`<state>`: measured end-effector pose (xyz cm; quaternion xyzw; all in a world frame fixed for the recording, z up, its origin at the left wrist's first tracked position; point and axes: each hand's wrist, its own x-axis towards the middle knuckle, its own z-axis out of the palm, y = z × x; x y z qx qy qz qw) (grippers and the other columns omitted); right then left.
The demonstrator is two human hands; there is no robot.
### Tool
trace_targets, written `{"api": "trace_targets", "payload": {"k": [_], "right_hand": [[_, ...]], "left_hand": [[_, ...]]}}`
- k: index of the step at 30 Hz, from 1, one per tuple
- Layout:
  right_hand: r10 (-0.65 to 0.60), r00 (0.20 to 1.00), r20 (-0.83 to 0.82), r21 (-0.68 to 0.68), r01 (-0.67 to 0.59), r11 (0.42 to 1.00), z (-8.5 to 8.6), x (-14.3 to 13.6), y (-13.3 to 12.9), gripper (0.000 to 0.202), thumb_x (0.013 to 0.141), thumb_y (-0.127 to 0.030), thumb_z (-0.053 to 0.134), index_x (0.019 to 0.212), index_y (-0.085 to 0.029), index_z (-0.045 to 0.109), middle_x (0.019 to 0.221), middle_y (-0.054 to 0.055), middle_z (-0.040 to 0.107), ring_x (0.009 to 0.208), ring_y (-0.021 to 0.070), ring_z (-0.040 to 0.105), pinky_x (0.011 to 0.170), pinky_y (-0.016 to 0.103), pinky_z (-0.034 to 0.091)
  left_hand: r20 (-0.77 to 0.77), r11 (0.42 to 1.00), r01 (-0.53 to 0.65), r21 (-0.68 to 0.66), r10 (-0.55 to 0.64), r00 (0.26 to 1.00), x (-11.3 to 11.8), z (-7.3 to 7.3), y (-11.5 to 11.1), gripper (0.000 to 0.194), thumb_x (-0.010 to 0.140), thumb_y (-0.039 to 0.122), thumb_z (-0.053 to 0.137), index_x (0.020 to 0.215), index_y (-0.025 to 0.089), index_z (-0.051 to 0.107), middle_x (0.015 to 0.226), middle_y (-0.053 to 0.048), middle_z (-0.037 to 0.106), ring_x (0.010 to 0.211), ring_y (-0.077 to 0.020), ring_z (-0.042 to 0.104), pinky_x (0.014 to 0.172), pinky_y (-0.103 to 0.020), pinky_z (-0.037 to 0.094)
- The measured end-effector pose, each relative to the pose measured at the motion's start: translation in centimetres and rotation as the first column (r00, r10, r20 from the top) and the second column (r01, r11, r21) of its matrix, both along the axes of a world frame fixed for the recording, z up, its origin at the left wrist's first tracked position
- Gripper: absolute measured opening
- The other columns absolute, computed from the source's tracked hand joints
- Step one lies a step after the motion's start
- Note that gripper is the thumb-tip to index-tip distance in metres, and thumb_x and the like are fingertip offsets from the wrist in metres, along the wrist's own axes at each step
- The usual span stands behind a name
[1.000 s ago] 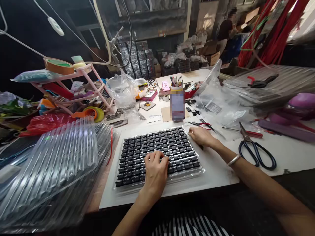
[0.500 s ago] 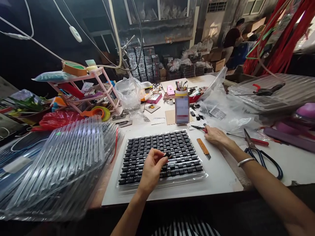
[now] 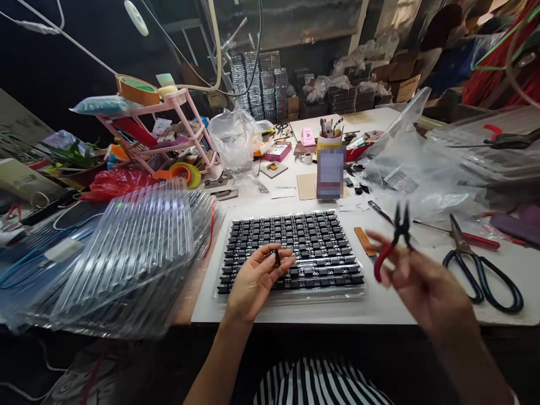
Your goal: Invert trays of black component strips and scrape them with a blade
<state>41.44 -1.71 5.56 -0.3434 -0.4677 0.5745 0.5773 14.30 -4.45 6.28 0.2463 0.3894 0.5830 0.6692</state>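
The left hand (image 3: 253, 281) has a small black part (image 3: 277, 258) in its fingertip grip, above the tray of black parts (image 3: 291, 253) on the desk (image 3: 295, 312). The right hand (image 3: 426, 287) grasps red-handled pliers (image 3: 392, 242) (their tips apart), near the large scissors (image 3: 472, 256).

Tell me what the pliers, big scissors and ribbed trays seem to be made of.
Pliers: dark metal jaws; smooth red grips, perhaps plastic or rubber.
Big scissors: metal blades with dull brownish sheen; dark, coated-looking handles.
Ribbed trays: probably clear plastic, see-through with glossy highlights.
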Motion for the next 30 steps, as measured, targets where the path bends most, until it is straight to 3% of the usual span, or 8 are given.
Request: {"api": "trace_targets", "payload": {"k": [2, 4, 6, 8, 12, 15, 24, 30], "right_hand": [[0.272, 0.952, -0.142, -0.192, -0.296, 0.936, -0.3, -2.4, -2.9, 0.023, 0.09, -0.037, 0.05, 0.082, -0.018, 0.061, 0.11, 0.013, 0.064, 0.063, 0.0126, 0.054, 0.048, 0.024, 0.039], [0.473, 0.846, -0.247, -0.284, -0.53, 0.799, -0.9, -4.8, -4.9, 0.029, 0.091, -0.04, 0.048, 0.088, -0.015, 0.061, 0.086, 0.011, 0.067, 0.048, 0.0066, 0.041, 0.043, 0.02, 0.029], [0.586, 0.768, -0.256, -0.349, -0.639, 0.685, -1.6, -6.7, -6.1, 0.035, 0.092, -0.042, 0.047, 0.086, -0.011, 0.062, 0.068, 0.008, 0.063, 0.047, 0.0048, 0.034, 0.042, 0.018, 0.021], [0.634, 0.742, -0.22, -0.397, -0.661, 0.636, -2.1, -8.0, -6.6, 0.038, 0.093, -0.043, 0.046, 0.083, -0.01, 0.061, 0.064, 0.007, 0.062, 0.048, 0.0044, 0.034, 0.042, 0.016, 0.02], [0.636, 0.738, -0.226, -0.369, -0.669, 0.645, -2.9, -8.9, -7.0, 0.039, 0.093, -0.046, 0.045, 0.084, -0.011, 0.06, 0.084, 0.013, 0.067, 0.05, 0.0076, 0.049, 0.039, 0.016, 0.036], [0.624, 0.74, -0.251, -0.363, -0.669, 0.648, -3.3, -8.9, -7.1, 0.037, 0.093, -0.045, 0.046, 0.086, -0.012, 0.06, 0.098, 0.016, 0.066, 0.062, 0.0131, 0.062, 0.042, 0.018, 0.045], [0.623, 0.736, -0.264, -0.344, -0.676, 0.652, -3.2, -8.2, -6.7, 0.036, 0.094, -0.041, 0.043, 0.082, -0.011, 0.058, 0.096, 0.016, 0.066, 0.073, 0.0175, 0.066, 0.039, 0.016, 0.047], [0.64, 0.725, -0.255, -0.351, -0.686, 0.637, -2.6, -8.0, -6.5, 0.037, 0.094, -0.042, 0.043, 0.081, -0.011, 0.058, 0.09, 0.014, 0.065, 0.063, 0.0129, 0.064, 0.039, 0.015, 0.044]], "left_hand": [[0.034, 1.0, -0.006, -0.027, 0.007, 0.999, 0.1, -0.1, 0.1, 0.021, 0.082, 0.019, 0.063, 0.101, 0.011, 0.062, 0.104, -0.015, 0.07, 0.104, -0.026, 0.065, 0.099, -0.037, 0.045], [0.042, 0.999, -0.003, -0.045, 0.005, 0.999, 0.2, -0.2, 0.0, 0.021, 0.083, 0.018, 0.062, 0.101, 0.01, 0.061, 0.104, -0.016, 0.07, 0.106, -0.0273, 0.064, 0.101, -0.039, 0.044], [0.028, 0.999, -0.019, -0.039, 0.02, 0.999, 0.3, -0.3, -0.1, 0.02, 0.082, 0.018, 0.063, 0.1, 0.01, 0.06, 0.099, -0.013, 0.07, 0.105, -0.0275, 0.064, 0.102, -0.04, 0.044], [0.011, 0.999, -0.041, -0.02, 0.041, 0.999, 0.4, -0.4, -0.3, 0.02, 0.08, 0.019, 0.066, 0.098, 0.012, 0.061, 0.093, -0.009, 0.07, 0.105, -0.0275, 0.064, 0.102, -0.041, 0.044], [0.006, 0.998, -0.065, -0.003, 0.065, 0.998, 0.4, -0.5, -0.7, 0.021, 0.076, 0.021, 0.071, 0.094, 0.014, 0.06, 0.088, -0.004, 0.069, 0.105, -0.0268, 0.064, 0.101, -0.042, 0.045], [0.01, 0.998, -0.063, -0.003, 0.063, 0.998, 0.6, -0.5, -0.8, 0.023, 0.075, 0.022, 0.072, 0.092, 0.016, 0.059, 0.087, -0.003, 0.067, 0.106, -0.0266, 0.064, 0.101, -0.042, 0.045], [0.0, 0.999, -0.037, 0.026, 0.037, 0.999, 1.6, 0.1, -1.0, 0.019, 0.078, 0.022, 0.069, 0.091, 0.016, 0.056, 0.091, -0.006, 0.069, 0.106, -0.0277, 0.064, 0.099, -0.043, 0.046], [-0.007, 0.999, -0.025, 0.036, 0.025, 1.0, 1.9, 0.2, -1.2, 0.017, 0.079, 0.023, 0.067, 0.091, 0.016, 0.056, 0.091, -0.006, 0.069, 0.104, -0.0273, 0.064, 0.098, -0.043, 0.046]]}}
